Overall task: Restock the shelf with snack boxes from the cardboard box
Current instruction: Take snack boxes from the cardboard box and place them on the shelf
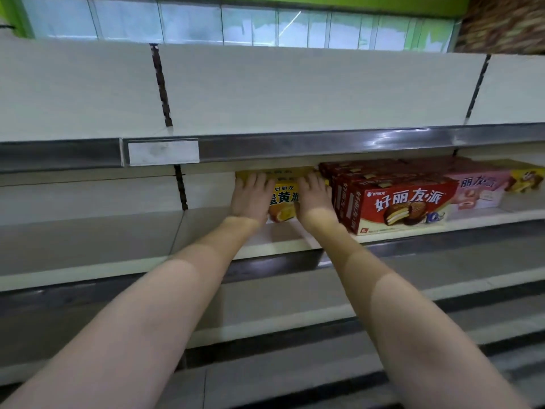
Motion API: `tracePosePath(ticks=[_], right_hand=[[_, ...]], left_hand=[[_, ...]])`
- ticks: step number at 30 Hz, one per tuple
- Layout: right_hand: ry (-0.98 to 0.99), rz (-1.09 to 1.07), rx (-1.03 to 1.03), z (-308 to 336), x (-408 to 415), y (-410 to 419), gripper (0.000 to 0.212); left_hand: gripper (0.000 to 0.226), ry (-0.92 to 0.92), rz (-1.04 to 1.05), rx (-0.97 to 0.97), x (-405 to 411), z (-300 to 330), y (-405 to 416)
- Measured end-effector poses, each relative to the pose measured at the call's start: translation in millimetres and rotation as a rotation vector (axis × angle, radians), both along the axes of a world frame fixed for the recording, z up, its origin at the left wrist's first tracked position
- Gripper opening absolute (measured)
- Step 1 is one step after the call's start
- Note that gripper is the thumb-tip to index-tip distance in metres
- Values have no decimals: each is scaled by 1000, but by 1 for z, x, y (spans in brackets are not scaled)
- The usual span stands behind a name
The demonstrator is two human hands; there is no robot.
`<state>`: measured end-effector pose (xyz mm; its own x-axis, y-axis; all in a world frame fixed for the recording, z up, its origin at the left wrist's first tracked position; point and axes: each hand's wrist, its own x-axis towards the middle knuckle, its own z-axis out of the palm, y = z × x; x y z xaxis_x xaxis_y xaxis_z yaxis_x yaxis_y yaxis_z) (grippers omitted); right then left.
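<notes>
A yellow snack box [283,199] stands on the second shelf [280,243], far back under the shelf above. My left hand [252,199] lies flat against its left part, fingers straight and reaching over the top edge. Over the box's right part, my right hand [314,199] presses in the same flat way. Directly to the right, touching or nearly touching it, stands a row of red snack boxes [398,202]. No cardboard box is in view.
Right of the red row are a pink snack box [477,193] and another yellow box [528,180]. The top shelf [295,93] and the lower shelves [265,323] hold nothing I can see. A blank price tag holder [163,152] sits on the upper rail.
</notes>
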<state>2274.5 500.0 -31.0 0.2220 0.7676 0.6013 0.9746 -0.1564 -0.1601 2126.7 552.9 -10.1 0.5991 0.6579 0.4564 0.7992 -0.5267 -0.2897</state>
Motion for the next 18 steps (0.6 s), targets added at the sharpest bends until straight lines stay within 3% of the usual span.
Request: tracePosePath(ticks=[8, 13, 18], right_hand=[[151, -70, 92, -15, -23, -78, 35], [136, -214, 120, -32, -34, -167, 19], [217, -562, 44, -80, -50, -293, 18]], left_hand=[[36, -166, -318, -308, -7, -1, -43], [14, -136, -606, -231, 5, -11, -107], [7, -76, -891, -450, 22, -53, -191]])
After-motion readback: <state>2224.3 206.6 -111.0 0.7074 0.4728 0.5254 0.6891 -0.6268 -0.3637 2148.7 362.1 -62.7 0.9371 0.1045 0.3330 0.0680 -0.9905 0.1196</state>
